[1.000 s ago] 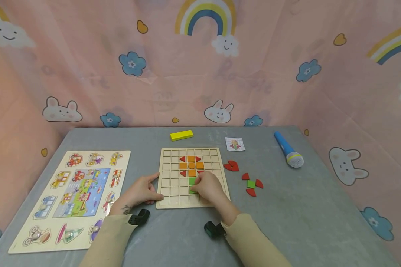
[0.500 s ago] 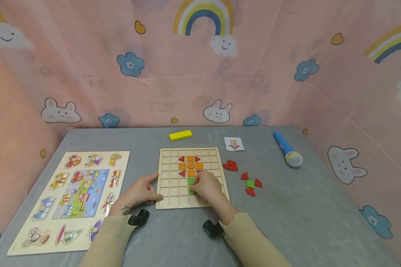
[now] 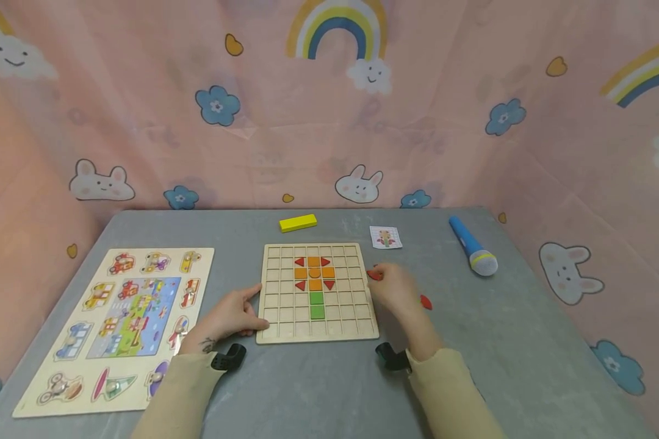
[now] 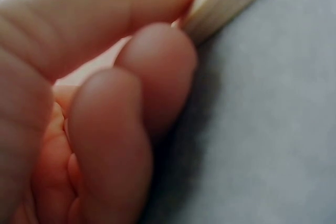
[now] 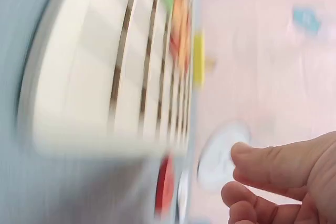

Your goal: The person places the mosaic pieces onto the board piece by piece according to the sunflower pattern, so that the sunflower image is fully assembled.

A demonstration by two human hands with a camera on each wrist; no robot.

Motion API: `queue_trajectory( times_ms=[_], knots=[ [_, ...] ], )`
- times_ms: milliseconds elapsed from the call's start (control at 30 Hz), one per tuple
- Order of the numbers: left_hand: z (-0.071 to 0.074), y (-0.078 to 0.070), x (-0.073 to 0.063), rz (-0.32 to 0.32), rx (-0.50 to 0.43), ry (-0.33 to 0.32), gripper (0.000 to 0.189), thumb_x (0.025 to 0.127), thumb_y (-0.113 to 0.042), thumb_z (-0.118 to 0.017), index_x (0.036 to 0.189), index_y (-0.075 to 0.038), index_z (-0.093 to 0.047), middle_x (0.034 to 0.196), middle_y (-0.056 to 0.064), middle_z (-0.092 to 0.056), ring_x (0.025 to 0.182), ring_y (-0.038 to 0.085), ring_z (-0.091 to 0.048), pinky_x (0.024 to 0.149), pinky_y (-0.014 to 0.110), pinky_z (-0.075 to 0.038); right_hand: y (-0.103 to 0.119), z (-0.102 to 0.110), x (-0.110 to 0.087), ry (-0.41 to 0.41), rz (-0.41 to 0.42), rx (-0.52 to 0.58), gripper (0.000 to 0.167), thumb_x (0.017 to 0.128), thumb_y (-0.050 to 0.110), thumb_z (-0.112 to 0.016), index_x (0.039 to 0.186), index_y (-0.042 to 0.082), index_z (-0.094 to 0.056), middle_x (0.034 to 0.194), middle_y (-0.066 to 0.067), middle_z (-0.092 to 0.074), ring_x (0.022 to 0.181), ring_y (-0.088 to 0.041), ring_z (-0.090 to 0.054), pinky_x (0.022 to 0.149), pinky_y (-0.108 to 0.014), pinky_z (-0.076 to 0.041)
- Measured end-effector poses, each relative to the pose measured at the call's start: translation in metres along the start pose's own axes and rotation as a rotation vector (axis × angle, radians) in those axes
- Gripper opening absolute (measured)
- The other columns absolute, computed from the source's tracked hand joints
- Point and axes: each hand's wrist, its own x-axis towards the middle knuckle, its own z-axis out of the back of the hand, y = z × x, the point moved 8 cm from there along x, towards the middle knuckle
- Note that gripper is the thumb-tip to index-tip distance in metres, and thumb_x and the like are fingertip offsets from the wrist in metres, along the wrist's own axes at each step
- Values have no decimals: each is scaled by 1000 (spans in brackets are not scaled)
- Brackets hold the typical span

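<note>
A square wooden grid board [image 3: 285,330] lies on the table. Orange squares [image 3: 315,285] around an orange disc, red triangles [image 3: 301,285] and two green squares [image 3: 317,311] sit in its cells. My left hand [image 3: 232,315] rests at the board's left edge, thumb and index finger against it. In the left wrist view its other fingers [image 4: 110,140] are bent beside the edge. Just right of the board, my right hand [image 3: 398,292] reaches over the loose red pieces [image 3: 374,275]; in the right wrist view nothing shows between its parted thumb and fingers. It hides some loose pieces.
A vehicle peg puzzle [image 3: 96,341] fills the left side of the table. Toward the back are a yellow block [image 3: 298,223], a small pattern card [image 3: 386,238] and a blue toy microphone [image 3: 468,241]. One red quarter piece [image 3: 426,302] shows beyond the right wrist.
My right hand has left the lower green square on the board and moved right to the loose red pieces. The left hand stays at the board's edge.
</note>
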Motion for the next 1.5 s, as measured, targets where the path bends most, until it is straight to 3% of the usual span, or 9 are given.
queue_trajectory(
  times_ms=[100, 233, 600, 800, 933, 1033, 1167, 1367, 1500],
  knots=[
    [0, -1, 0, 2, -3, 9, 94, 71, -12, -78, 147, -3, -23, 54, 3, -57, 41, 10, -46, 45, 28, -43, -37, 9, 4, 18, -82, -61, 37, 82, 10, -61, 118, -2, -59, 115, -20, -60, 90, -29, -57, 75, -41, -48],
    [0, -1, 0, 1, -8, 14, 94, 71, -11, -78, 147, -3, -22, 54, 3, -57, 40, 10, -46, 45, 28, -43, -67, 13, 1, 48, -117, -174, 31, 77, 6, -62, 106, -5, -62, 106, -22, -61, 91, -33, -56, 76, -45, -48],
    [0, 0, 1, 18, 4, -11, 94, 70, -11, -79, 146, -4, -25, 55, 4, -57, 41, 10, -46, 45, 27, -42, -74, 11, -3, 48, -66, -233, 10, 75, 6, -62, 83, 3, -68, 88, -14, -62, 77, -27, -54, 64, -39, -46],
    [0, 0, 1, 22, 4, -9, 94, 70, -11, -79, 146, -3, -25, 55, 4, -57, 41, 10, -46, 45, 27, -42, -51, 17, -9, -1, -59, -62, 7, 80, 12, -64, 79, 6, -62, 78, -7, -58, 70, -21, -51, 57, -30, -39],
    [0, 0, 1, 20, 5, -7, 94, 70, -11, -79, 146, -3, -24, 55, 3, -57, 41, 10, -46, 45, 28, -43, -18, 13, -16, -44, 22, 212, 22, 81, 11, -67, 102, 5, -66, 80, -8, -58, 68, -19, -49, 56, -27, -39],
    [0, 0, 1, 17, 10, -12, 94, 70, -12, -79, 146, -3, -25, 55, 3, -57, 41, 10, -46, 46, 28, -43, 4, 1, -21, -16, 55, 386, 29, 81, 8, -67, 109, 2, -67, 77, -8, -61, 64, -18, -51, 54, -26, -41],
    [1, 1, 1, 13, 11, -11, 94, 70, -12, -79, 146, -3, -25, 55, 4, -57, 41, 10, -46, 46, 28, -43, 22, -27, -28, 99, 1, 527, 17, 81, 6, -66, 97, -1, -69, 70, -9, -63, 55, -15, -54, 53, -23, -47],
    [0, -1, 0, 11, 6, -4, 93, 70, -11, -78, 146, -2, -25, 55, 3, -57, 41, 10, -45, 46, 28, -43, 37, -65, -43, 307, -59, 533, 10, 82, 4, -65, 89, -3, -66, 61, -7, -57, 45, -12, -51, 47, -23, -48],
    [0, -2, 0, 9, 5, -4, 93, 71, -11, -78, 146, -2, -25, 55, 3, -57, 41, 10, -46, 46, 28, -43, 44, -75, -46, 319, -14, 479, 4, 80, 2, -65, 79, -1, -64, 59, -5, -57, 43, -10, -53, 46, -22, -48]
  ],
)
